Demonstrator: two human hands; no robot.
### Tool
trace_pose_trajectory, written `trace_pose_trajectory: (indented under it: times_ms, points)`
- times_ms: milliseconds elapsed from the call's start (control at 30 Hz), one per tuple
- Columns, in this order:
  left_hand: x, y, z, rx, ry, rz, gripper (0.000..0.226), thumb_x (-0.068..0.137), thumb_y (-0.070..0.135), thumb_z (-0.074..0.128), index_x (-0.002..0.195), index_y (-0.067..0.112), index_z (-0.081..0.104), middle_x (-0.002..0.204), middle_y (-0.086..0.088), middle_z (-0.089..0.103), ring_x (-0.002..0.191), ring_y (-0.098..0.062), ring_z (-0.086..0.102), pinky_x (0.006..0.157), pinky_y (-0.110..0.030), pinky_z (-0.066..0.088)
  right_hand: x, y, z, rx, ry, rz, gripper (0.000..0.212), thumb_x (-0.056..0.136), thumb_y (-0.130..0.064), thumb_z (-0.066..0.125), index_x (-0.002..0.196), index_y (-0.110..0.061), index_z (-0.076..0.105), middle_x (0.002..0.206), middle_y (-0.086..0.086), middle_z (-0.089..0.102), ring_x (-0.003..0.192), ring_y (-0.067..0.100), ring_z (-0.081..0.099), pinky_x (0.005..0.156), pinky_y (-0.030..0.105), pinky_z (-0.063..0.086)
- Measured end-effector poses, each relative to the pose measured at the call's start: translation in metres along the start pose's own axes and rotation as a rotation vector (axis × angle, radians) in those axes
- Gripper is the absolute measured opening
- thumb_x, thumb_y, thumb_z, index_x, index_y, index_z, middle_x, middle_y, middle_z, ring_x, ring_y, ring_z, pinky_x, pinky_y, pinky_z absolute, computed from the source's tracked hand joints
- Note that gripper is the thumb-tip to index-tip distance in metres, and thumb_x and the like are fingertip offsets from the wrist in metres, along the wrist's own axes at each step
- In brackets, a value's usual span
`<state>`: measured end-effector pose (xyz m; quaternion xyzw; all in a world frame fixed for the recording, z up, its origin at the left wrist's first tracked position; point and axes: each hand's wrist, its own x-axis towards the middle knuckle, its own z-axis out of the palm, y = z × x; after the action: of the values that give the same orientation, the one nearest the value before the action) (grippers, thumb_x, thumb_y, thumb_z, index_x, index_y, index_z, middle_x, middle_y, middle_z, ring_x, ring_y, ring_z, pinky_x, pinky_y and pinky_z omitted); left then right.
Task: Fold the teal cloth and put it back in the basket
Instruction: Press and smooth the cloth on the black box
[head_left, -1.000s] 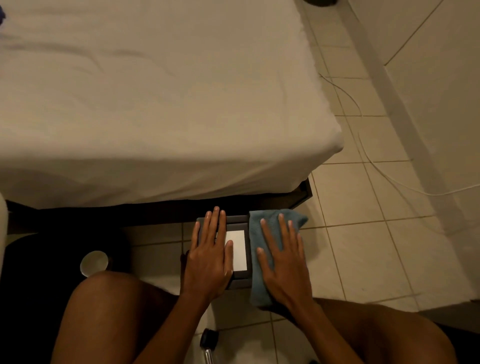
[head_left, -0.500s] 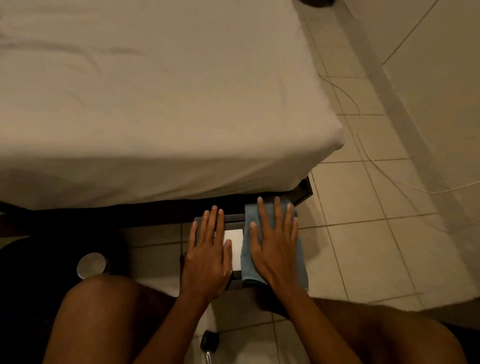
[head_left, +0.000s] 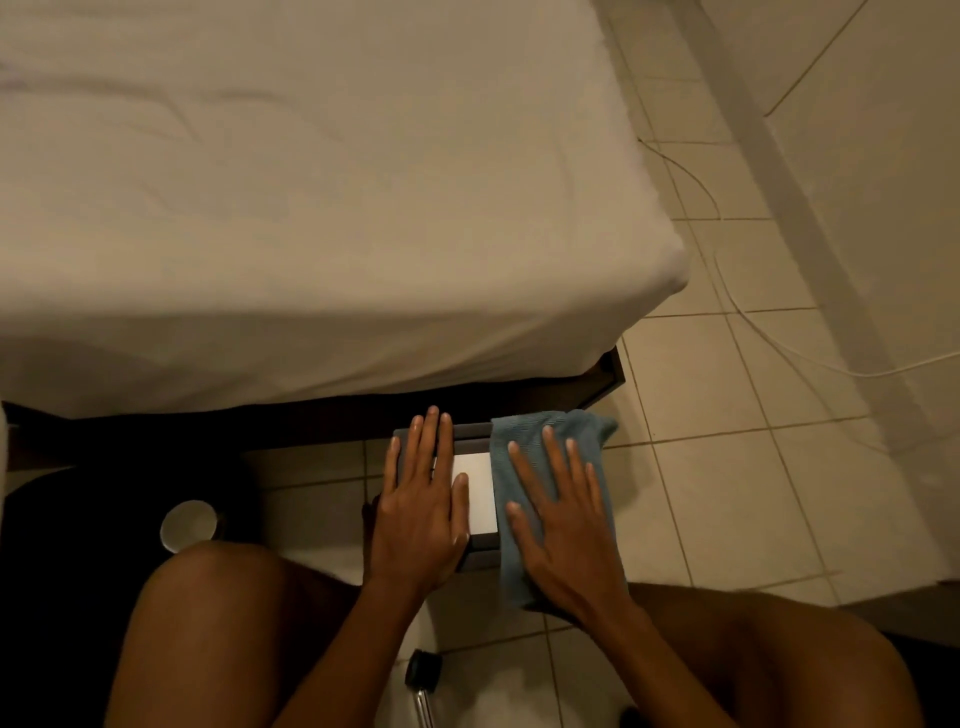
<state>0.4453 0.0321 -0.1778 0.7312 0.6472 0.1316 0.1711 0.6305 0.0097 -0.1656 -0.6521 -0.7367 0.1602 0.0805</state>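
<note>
Since half a second ago the right hand (head_left: 563, 525) has slid back toward the person and its fingers have spread wider, uncovering the far end of the teal cloth (head_left: 550, 431).

At the far left a white cup (head_left: 188, 525) stands on a dark patch of floor, its lower edge hidden by the person's left knee (head_left: 218, 613). The left hand (head_left: 423, 506) lies flat and open, fingers together, pressing on the left half of a dark box (head_left: 472, 430) with a white panel (head_left: 480, 491); it grips nothing. Whether this box is the basket is unclear. The right hand lies open, palm down, on the cloth, which drapes over the box's right side and hides it. The cloth's near end disappears under the wrist. Behind them a white-sheeted bed (head_left: 311, 208) shadows the gap beneath. A white cable (head_left: 753, 322) trails across the tiled floor (head_left: 727, 467).
</note>
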Motion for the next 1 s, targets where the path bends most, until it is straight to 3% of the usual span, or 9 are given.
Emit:
trace_pose_trajectory:
  times_ms: [133, 233, 300, 467, 600, 700, 767, 900, 1000]
  points:
    - [0.002, -0.001, 0.001, 0.012, 0.020, -0.004, 0.063, 0.103, 0.036, 0.025, 0.157, 0.012, 0.006, 0.166, -0.005, 0.001, 0.154, -0.017, -0.002, 0.125, -0.041, 0.005, 0.046, -0.010, -0.002, 0.024, 0.054, 0.254, 0.066, 0.099, -0.059, 0.023, 0.157, -0.039, -0.002, 0.168, 0.003, -0.008, 0.154, 0.029, -0.009, 0.123, 0.056, 0.008]
    - [0.000, -0.002, 0.000, 0.005, 0.025, 0.002, 0.061, 0.103, 0.035, 0.024, 0.157, 0.010, 0.010, 0.166, -0.007, 0.006, 0.154, -0.018, 0.002, 0.125, -0.042, 0.009, 0.019, -0.025, 0.003, 0.010, -0.019, 0.113, 0.065, 0.102, -0.055, 0.025, 0.157, -0.039, -0.005, 0.167, 0.000, -0.013, 0.153, 0.026, -0.014, 0.124, 0.053, 0.000]
    - [0.000, -0.001, 0.000, 0.007, 0.019, -0.004, 0.061, 0.103, 0.037, 0.022, 0.157, 0.011, 0.010, 0.166, -0.006, 0.006, 0.154, -0.018, 0.001, 0.124, -0.043, 0.010, -0.004, -0.010, 0.001, -0.041, -0.070, -0.007, 0.063, 0.102, -0.057, 0.021, 0.157, -0.038, -0.003, 0.167, 0.000, -0.012, 0.154, 0.022, -0.013, 0.123, 0.056, 0.008]
    - [0.002, -0.003, 0.001, 0.007, 0.030, -0.007, 0.062, 0.102, 0.038, 0.020, 0.157, 0.011, 0.011, 0.166, -0.006, 0.007, 0.154, -0.017, 0.002, 0.125, -0.042, 0.009, 0.031, -0.019, -0.003, 0.014, -0.015, 0.126, 0.066, 0.099, -0.060, 0.019, 0.157, -0.037, -0.004, 0.167, 0.000, -0.013, 0.153, 0.024, -0.018, 0.124, 0.052, -0.003]
    - [0.001, -0.002, 0.001, 0.005, 0.052, 0.001, 0.061, 0.102, 0.036, 0.024, 0.156, 0.010, 0.015, 0.165, -0.008, 0.012, 0.154, -0.019, 0.005, 0.125, -0.042, 0.010, 0.012, -0.012, -0.008, 0.008, -0.055, -0.090, 0.064, 0.102, -0.053, 0.026, 0.158, -0.036, -0.001, 0.167, -0.002, -0.011, 0.154, 0.023, -0.014, 0.124, 0.055, 0.004]
    - [0.003, 0.000, 0.001, 0.008, 0.046, -0.007, 0.061, 0.102, 0.037, 0.023, 0.157, 0.011, 0.014, 0.166, -0.006, 0.010, 0.154, -0.018, 0.004, 0.125, -0.041, 0.008, 0.020, -0.001, -0.010, 0.204, 0.081, 0.203, 0.062, 0.100, -0.058, 0.018, 0.157, -0.040, 0.001, 0.168, -0.002, -0.004, 0.154, 0.019, -0.007, 0.124, 0.054, 0.007]
    - [0.002, -0.001, 0.002, 0.003, 0.044, -0.008, 0.061, 0.102, 0.037, 0.023, 0.157, 0.011, 0.013, 0.166, -0.006, 0.009, 0.154, -0.017, 0.003, 0.125, -0.041, 0.007, 0.031, -0.012, -0.001, 0.172, 0.097, 0.389, 0.066, 0.097, -0.063, 0.012, 0.156, -0.041, -0.007, 0.167, 0.002, -0.010, 0.154, 0.024, -0.008, 0.124, 0.053, 0.006]
    - [0.002, -0.001, 0.003, 0.023, 0.056, -0.010, 0.060, 0.103, 0.036, 0.023, 0.157, 0.011, 0.013, 0.166, -0.006, 0.009, 0.154, -0.017, 0.003, 0.125, -0.040, 0.006, 0.062, -0.027, 0.005, 0.072, 0.092, 0.426, 0.068, 0.099, -0.062, 0.016, 0.157, -0.036, -0.007, 0.166, 0.011, -0.011, 0.153, 0.034, -0.008, 0.123, 0.055, 0.006]
    - [0.003, -0.001, 0.003, 0.025, 0.055, -0.014, 0.059, 0.103, 0.035, 0.021, 0.157, 0.010, 0.013, 0.166, -0.006, 0.009, 0.154, -0.017, 0.003, 0.125, -0.040, 0.007, 0.046, -0.026, 0.002, 0.013, 0.067, 0.269, 0.070, 0.099, -0.062, 0.022, 0.157, -0.036, -0.007, 0.166, 0.010, -0.014, 0.153, 0.032, -0.015, 0.123, 0.053, 0.000]
